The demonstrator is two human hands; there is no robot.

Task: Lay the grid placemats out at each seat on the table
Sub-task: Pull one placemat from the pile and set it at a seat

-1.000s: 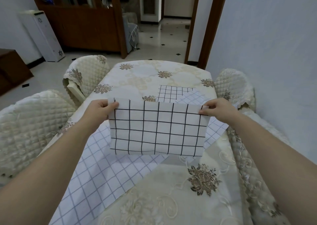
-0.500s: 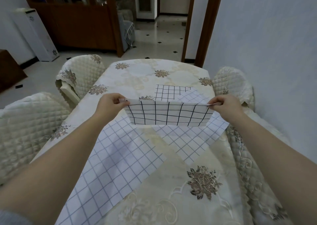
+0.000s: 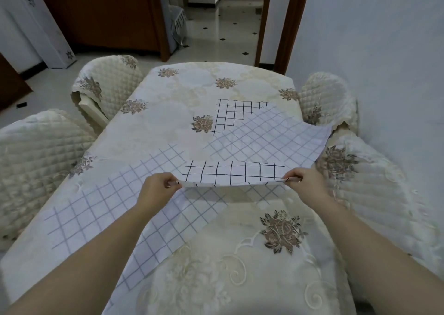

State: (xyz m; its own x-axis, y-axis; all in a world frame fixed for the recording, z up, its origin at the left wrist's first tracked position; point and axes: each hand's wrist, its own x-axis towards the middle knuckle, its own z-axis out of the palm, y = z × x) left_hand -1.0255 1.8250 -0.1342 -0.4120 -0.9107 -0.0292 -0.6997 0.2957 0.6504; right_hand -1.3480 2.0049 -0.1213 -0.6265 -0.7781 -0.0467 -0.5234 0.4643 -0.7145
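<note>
I hold a white placemat with a bold black grid [image 3: 231, 174] almost flat, low over the middle of the table [image 3: 187, 91]. My left hand [image 3: 157, 189] pinches its near left corner and my right hand [image 3: 304, 182] pinches its near right corner. Beneath it lie two pale blue-grid placemats: one [image 3: 115, 218] slanting toward the near left, one [image 3: 276, 137] at the right, overhanging the table edge. Another black-grid placemat [image 3: 228, 115] lies farther back, partly covered by the right blue-grid one.
The table wears a cream floral cloth. Quilted chairs stand at the far left [image 3: 108, 81], near left [image 3: 31, 156], far right [image 3: 329, 98] and near right [image 3: 374, 182]. A wall runs close along the right side; a wooden cabinet [image 3: 101, 14] and white appliance [image 3: 36, 26] stand behind.
The black-grid placemat, held upright facing me a second ago, has tipped flat and dropped toward the table. Both hands have lowered and kept their pinch on its corners.
</note>
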